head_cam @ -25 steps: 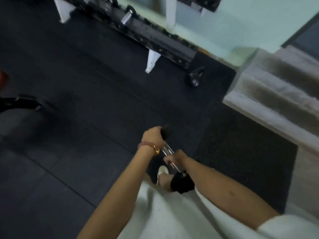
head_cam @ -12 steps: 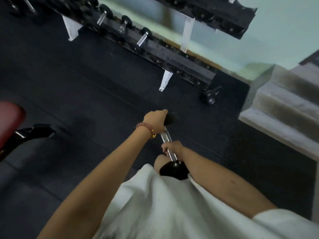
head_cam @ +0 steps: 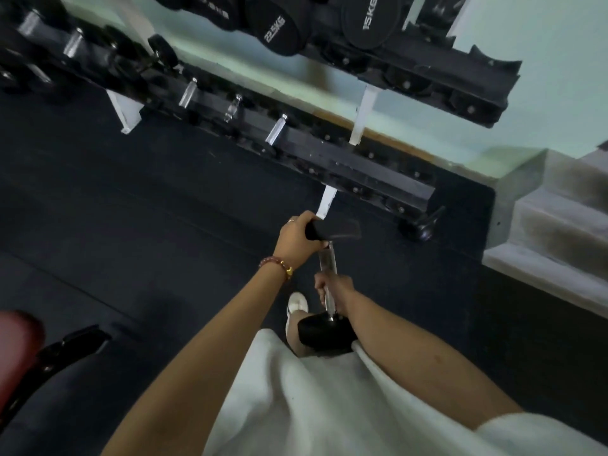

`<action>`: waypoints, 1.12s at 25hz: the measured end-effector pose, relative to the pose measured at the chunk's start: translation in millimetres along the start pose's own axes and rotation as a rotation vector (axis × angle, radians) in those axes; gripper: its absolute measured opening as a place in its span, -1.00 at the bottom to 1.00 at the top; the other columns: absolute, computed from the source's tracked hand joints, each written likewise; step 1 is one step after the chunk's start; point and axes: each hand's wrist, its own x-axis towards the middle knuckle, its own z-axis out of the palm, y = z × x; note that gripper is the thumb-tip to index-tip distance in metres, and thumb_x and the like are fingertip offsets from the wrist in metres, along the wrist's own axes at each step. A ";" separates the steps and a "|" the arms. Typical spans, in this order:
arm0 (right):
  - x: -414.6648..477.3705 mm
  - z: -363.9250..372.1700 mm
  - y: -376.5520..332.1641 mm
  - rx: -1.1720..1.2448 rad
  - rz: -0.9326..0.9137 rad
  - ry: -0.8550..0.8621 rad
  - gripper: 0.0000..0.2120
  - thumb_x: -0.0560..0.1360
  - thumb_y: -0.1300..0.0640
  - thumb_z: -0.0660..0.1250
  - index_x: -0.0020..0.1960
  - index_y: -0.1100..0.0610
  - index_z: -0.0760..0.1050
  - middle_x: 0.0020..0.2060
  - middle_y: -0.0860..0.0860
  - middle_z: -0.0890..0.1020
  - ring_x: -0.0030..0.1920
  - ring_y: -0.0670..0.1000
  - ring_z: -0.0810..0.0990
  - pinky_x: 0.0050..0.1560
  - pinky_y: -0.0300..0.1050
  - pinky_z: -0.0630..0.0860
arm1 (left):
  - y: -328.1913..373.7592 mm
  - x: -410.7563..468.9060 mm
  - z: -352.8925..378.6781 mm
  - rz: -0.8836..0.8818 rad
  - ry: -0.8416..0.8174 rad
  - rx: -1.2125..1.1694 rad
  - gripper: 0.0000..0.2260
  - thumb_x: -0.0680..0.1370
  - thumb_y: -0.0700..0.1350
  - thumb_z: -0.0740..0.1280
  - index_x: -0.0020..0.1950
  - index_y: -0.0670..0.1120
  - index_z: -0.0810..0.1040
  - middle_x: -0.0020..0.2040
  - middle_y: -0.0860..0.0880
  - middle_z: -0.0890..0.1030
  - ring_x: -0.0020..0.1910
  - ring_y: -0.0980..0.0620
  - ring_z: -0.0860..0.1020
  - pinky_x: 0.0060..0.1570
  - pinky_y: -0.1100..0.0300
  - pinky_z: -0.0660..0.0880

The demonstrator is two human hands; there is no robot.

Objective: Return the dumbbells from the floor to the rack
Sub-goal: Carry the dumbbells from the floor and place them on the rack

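Note:
I carry a black dumbbell (head_cam: 327,258) with a chrome handle, held off the floor in front of my body. My left hand (head_cam: 296,236) grips its far black head. My right hand (head_cam: 334,291) is wrapped round the chrome handle just above the near head, which rests against my thigh. The dumbbell rack (head_cam: 329,156) stands ahead along the pale wall, with black tiers on white legs. Its lower tier holds several small dumbbells at the left and has bare cradles at the right. The upper tier (head_cam: 427,70) carries large heads marked 22.5KG and 15KG.
A black kettlebell (head_cam: 421,225) sits on the rubber floor by the rack's right end. Grey concrete steps (head_cam: 552,232) rise at the right. A red padded bench (head_cam: 23,337) with a black frame stands at the lower left. My white shoe (head_cam: 297,304) shows below the dumbbell.
I have walked closer to the rack, which now fills the top of the view. Both hands keep the same hold on the dumbbell, raised a little and pointing at the rack.

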 end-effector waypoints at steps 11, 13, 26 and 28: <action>43.8 60.9 -139.7 0.265 0.058 0.165 -0.84 0.32 0.40 0.27 -0.43 0.30 0.43 -0.66 0.07 0.40 -0.67 -0.04 0.34 -0.60 -0.32 0.29 | 3.4 171.6 -92.6 0.217 -0.295 0.208 -0.63 0.44 -0.28 0.39 0.24 -0.17 0.45 0.17 -0.21 0.50 0.18 -0.15 0.48 0.20 0.06 0.43; 48.1 71.4 -166.4 0.327 0.049 0.177 -0.88 0.30 0.39 0.28 -0.40 0.31 0.45 -0.64 0.08 0.42 -0.64 -0.02 0.36 -0.55 -0.26 0.32 | 16.0 196.8 -109.9 0.305 -0.327 0.263 -0.62 0.44 -0.28 0.38 0.25 -0.20 0.44 0.18 -0.22 0.51 0.17 -0.17 0.49 0.18 0.04 0.43; 132.0 37.1 -270.1 0.270 0.048 0.300 -0.90 0.13 0.18 0.27 -0.43 0.22 0.51 -0.56 0.08 0.50 -0.55 0.05 0.43 -0.42 -0.17 0.40 | 21.0 318.5 -93.1 -0.018 -0.405 -0.222 -0.30 0.38 -0.36 0.46 0.38 -0.11 0.16 0.27 -0.12 0.39 0.27 -0.07 0.41 0.17 0.14 0.45; 155.1 17.2 -287.3 0.197 0.004 0.309 -0.85 0.17 0.13 0.27 -0.39 0.20 0.55 -0.49 0.10 0.56 -0.54 0.05 0.46 -0.41 -0.17 0.42 | 35.0 338.1 -76.3 -0.062 -0.322 -0.346 -0.37 0.36 -0.39 0.47 0.23 -0.09 0.16 0.11 -0.02 0.43 0.10 0.03 0.49 0.04 0.25 0.50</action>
